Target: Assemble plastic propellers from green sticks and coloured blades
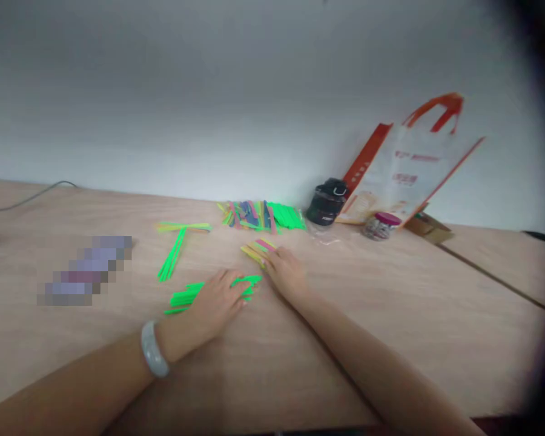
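Observation:
My left hand (218, 301), with a pale bangle at the wrist, lies flat with fingers stretched over a bundle of bright green sticks (186, 297) on the wooden table (390, 315). My right hand (285, 270) rests palm down just right of it, its fingertips touching a small bunch of yellow and pink sticks (258, 248). Whether those fingers pinch the sticks is blurred. A mixed pile of coloured sticks (261, 215) lies farther back. More green and yellow sticks (175, 248) lie in a T shape to the left.
A black jar (326, 203), a small clear jar with a pink lid (381, 225) and a white and orange bag (409, 169) stand against the wall at the back right. A cardboard box (429, 227) sits behind the bag. A cable (27, 197) runs along the far left.

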Demonstrator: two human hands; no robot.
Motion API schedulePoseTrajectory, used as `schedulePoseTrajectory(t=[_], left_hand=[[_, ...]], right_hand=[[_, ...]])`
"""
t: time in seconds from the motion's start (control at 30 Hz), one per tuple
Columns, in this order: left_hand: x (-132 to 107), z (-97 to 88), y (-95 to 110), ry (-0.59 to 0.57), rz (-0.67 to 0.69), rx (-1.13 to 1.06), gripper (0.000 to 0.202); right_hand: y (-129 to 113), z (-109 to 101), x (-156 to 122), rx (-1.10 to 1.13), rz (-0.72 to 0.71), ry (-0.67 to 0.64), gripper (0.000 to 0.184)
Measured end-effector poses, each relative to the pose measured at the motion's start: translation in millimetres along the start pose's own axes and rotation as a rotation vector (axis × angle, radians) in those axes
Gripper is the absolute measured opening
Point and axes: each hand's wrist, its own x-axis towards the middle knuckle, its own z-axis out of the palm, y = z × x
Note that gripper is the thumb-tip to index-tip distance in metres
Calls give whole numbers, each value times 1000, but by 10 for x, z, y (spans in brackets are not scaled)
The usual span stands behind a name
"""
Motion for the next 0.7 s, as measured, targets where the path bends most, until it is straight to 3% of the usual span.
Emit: schedulePoseTrajectory(t=[0.17, 0.3, 0.53, 0.7], left_hand=[[-2, 24, -106, -1, -82, -35, 31], [18, 18, -151, -52, -59, -82, 27], [37, -26, -150, -31, -51, -70, 30], [70, -157, -523, 104, -231, 105, 26]], right_hand=[[48, 8, -24, -22, -65, -9, 24], [40, -5, -42, -10, -78, 26, 24], [-65, -66, -135, 112, -159, 48, 27], [-134, -123, -211, 214, -187, 31, 27]])
